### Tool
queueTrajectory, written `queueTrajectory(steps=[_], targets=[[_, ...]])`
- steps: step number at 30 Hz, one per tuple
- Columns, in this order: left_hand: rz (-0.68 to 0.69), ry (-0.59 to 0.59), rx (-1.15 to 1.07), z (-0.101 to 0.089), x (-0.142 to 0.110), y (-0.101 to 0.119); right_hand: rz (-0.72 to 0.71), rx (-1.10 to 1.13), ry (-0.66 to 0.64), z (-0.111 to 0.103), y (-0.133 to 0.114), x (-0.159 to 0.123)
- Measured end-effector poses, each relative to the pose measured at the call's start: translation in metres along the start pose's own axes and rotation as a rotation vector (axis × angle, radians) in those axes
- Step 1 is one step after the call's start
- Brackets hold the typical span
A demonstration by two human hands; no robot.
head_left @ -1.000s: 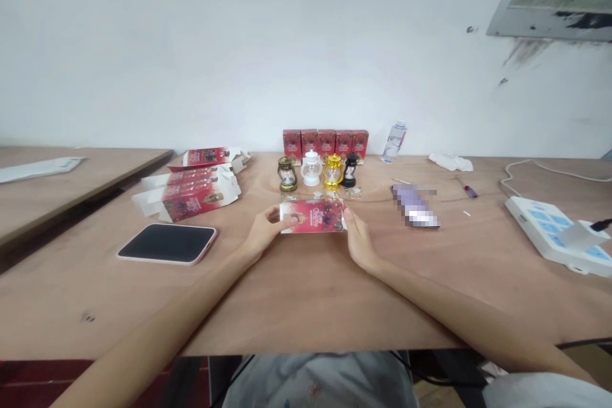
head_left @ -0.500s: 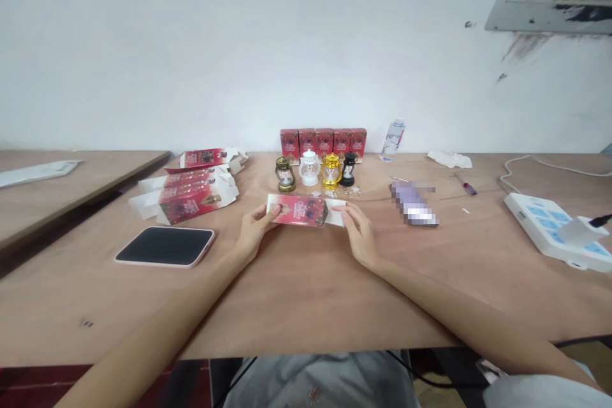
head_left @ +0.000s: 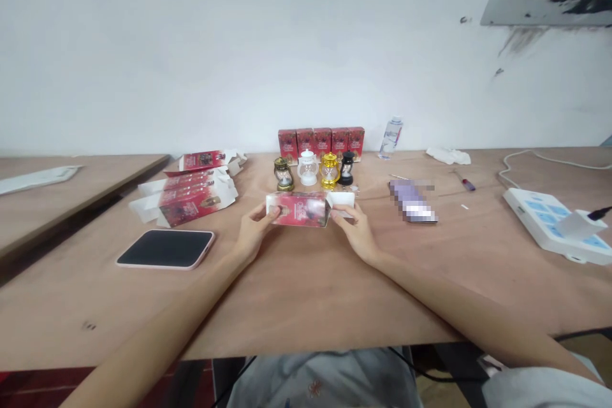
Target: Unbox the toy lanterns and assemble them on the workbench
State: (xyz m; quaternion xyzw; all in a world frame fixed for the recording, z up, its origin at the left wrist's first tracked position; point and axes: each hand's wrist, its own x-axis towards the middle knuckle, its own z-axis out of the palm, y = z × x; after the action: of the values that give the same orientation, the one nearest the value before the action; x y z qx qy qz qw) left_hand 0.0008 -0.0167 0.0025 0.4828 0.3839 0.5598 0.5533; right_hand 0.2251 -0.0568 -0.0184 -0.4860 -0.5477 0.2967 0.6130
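Observation:
A red printed cardboard box (head_left: 303, 209) is held sideways above the table between my hands. My left hand (head_left: 255, 226) grips its left end, thumb on the front face. At the other end, white flaps (head_left: 342, 199) stick out, and my right hand (head_left: 354, 229) has its fingers closed on them. Just behind the box stand a bronze lantern (head_left: 284, 174), a white lantern (head_left: 308, 169), a gold lantern (head_left: 329, 171) and a black lantern (head_left: 347, 169). Small bits lie near their bases, too small to make out.
Red boxes (head_left: 322, 138) stand in a row by the wall. Flattened cartons (head_left: 191, 199) lie left, behind a phone (head_left: 166, 248). On the right are a pixelated purple phone (head_left: 412, 201), a bottle (head_left: 391, 138), a tissue (head_left: 448, 156), a screwdriver (head_left: 467, 185) and a power strip (head_left: 549, 223).
The box's right end has opened wider, its white flaps now spread apart. My right hand's fingers have shifted on the flaps; my left hand keeps its grip.

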Motion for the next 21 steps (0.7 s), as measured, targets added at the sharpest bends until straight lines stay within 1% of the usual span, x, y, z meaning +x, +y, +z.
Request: queueTrajectory(steps=[5,9,16,21], targets=[[0.044,0.017,0.037,0.001,0.001,-0.004,0.058,-0.088,0.000,-0.002,0.002,0.003],[0.046,0.055,0.027,0.005,-0.003,-0.003,0.091,-0.090,0.003,-0.003,0.002,0.004],[0.080,0.091,0.006,0.013,-0.012,0.010,0.167,0.048,-0.247,-0.005,-0.002,0.007],[0.089,0.077,0.017,0.015,-0.014,0.013,0.143,0.116,-0.268,-0.003,-0.002,0.007]])
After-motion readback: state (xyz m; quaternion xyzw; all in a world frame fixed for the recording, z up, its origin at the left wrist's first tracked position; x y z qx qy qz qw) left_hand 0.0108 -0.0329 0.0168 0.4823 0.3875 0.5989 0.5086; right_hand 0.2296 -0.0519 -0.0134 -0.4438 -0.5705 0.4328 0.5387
